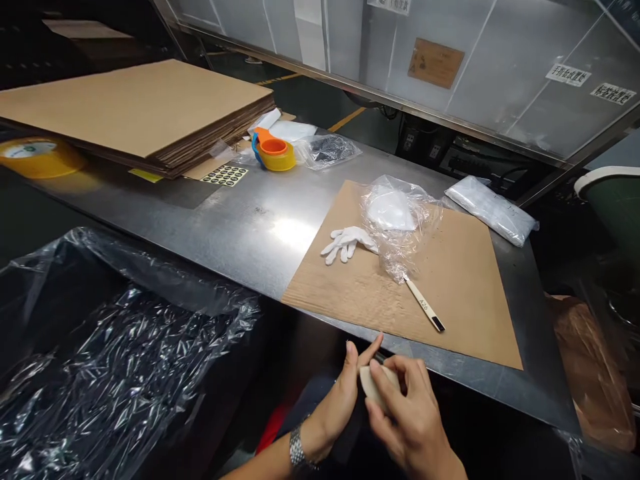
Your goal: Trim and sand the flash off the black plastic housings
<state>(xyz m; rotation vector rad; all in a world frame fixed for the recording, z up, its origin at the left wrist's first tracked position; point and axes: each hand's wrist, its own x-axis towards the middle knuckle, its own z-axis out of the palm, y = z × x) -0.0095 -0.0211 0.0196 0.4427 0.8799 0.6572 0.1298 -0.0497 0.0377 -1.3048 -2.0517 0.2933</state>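
Below the table's front edge, my right hand point(413, 413) pinches an off-white pad point(379, 385), perhaps a folded cloth or sponge. My left hand point(343, 393) is close against it, thumb up and index finger stretched out. A small dark object point(381, 357) shows between the two hands; its kind is hidden. My left hand's other fingers are out of sight behind the pad. On the cardboard sheet point(465, 267) ahead lie a white glove point(347, 241), a clear plastic bag point(425, 213) with white material inside, and a pale flat-handled tool point(423, 303) marked A26.
A stack of cardboard sheets point(135, 107) stands at the left of the metal table point(240, 233). Near it are an orange tape dispenser point(275, 150) and a yellow tape roll point(43, 159). A plastic-wrapped packet point(493, 210) lies at right. A plastic-lined bin point(110, 360) sits at front left.
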